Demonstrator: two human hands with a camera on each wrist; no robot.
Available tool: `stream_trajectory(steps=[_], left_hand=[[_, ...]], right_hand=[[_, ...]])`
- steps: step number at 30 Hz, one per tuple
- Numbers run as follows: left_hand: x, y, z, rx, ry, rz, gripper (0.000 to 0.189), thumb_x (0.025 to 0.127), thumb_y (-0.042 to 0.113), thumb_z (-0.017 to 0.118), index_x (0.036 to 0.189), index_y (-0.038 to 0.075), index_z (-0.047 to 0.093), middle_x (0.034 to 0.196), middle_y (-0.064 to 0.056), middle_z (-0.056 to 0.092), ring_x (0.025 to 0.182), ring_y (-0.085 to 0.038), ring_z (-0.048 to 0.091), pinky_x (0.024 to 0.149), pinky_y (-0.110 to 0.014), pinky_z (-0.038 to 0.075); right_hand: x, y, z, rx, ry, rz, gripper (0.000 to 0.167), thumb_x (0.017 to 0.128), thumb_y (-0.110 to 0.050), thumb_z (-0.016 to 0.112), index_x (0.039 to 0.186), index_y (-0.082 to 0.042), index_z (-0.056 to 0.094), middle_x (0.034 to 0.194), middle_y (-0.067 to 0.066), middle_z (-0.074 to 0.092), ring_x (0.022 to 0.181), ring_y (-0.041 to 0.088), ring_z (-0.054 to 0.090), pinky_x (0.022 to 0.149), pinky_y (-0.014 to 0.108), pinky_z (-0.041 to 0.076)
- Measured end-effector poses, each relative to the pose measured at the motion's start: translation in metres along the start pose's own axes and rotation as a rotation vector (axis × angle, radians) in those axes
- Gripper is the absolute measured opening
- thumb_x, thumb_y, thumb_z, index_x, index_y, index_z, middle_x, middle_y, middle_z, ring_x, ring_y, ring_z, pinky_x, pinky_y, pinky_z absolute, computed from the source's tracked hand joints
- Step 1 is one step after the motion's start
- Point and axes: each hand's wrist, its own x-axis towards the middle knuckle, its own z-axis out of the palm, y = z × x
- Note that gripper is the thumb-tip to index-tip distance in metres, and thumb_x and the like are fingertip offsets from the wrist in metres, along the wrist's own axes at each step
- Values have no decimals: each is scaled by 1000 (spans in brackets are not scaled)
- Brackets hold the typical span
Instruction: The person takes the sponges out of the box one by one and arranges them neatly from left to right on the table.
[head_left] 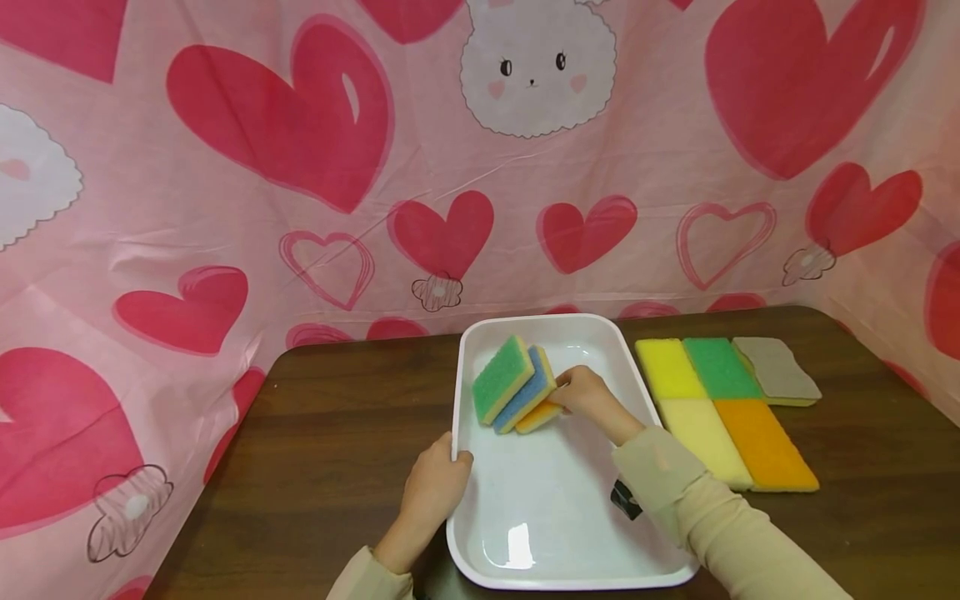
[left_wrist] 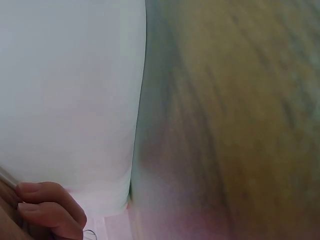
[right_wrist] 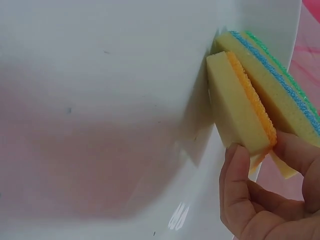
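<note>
Pinching an orange sponge (head_left: 538, 415) at frame centre, the right hand (head_left: 592, 398) leans it against blue (head_left: 525, 390) and green (head_left: 501, 379) sponges inside the white tray (head_left: 570, 533); five wait outside. Its long axis runs lower left to upper right. The left hand (head_left: 435, 487) grips the rim.

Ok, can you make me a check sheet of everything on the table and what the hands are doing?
Surface: dark wooden table.
Job's things: white tray; green sponge, blue sponge and orange sponge lean in a row inside it.
Clutter: five sponges lie flat to the tray's right.
Grips: right hand pinches the orange sponge; left hand holds the tray's left rim.
Cables: nothing seen.
Surroundings: pink heart-print cloth behind and at the sides.
</note>
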Motion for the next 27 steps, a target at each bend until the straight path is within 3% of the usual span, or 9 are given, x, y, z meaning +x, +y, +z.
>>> stream_trajectory(steps=[11, 21, 27], left_hand=[[-1, 1, -2, 1, -3, 4, 26, 86, 18, 50, 103, 3, 63, 94, -16, 70, 76, -25, 63, 61, -39, 46], [-2, 1, -2, 1, -4, 2, 27, 85, 18, 50, 104, 3, 63, 95, -16, 70, 77, -25, 63, 61, -39, 46], [-2, 1, -2, -5, -8, 2, 28, 86, 18, 50, 106, 3, 62, 97, -16, 70, 78, -25, 63, 61, -39, 47]], right_hand=[[0, 1, -7, -19, -5, 11, 39, 77, -13, 63, 106, 13, 65, 94, 20, 70, 59, 10, 58, 61, 22, 48], [-8, 7, -21, 73, -1, 19, 38, 80, -13, 59, 108, 14, 63, 99, 21, 68, 76, 17, 60, 68, 27, 53], [-14, 7, -30, 71, -2, 53, 39, 84, -17, 60, 110, 13, 61, 103, 21, 66, 84, 22, 59, 72, 29, 52]])
